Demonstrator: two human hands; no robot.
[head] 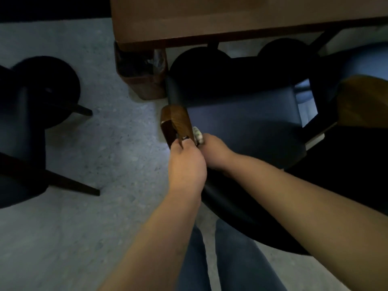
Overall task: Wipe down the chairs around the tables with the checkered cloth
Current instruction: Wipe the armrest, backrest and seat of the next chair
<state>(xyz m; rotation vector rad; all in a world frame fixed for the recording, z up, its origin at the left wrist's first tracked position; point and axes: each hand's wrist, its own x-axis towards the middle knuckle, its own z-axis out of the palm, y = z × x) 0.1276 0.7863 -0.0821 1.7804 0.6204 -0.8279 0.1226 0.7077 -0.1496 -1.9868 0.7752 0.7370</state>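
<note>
Wiping is under way on one chair: the left hand grips its wooden armrest, while the right hand clutches the checkered cloth beside it. Neighbouring chairs probably remain.

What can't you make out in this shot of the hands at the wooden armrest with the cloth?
Head view only:
- Cloth: mostly hidden behind the right hand; its pattern is too blurred to read.
- Left hand: fingertips sit at the wooden armrest, but the grip is unclear.
- Chair seat: too dark to judge whether it is clean.
- Table: cut off by the top edge.
</note>
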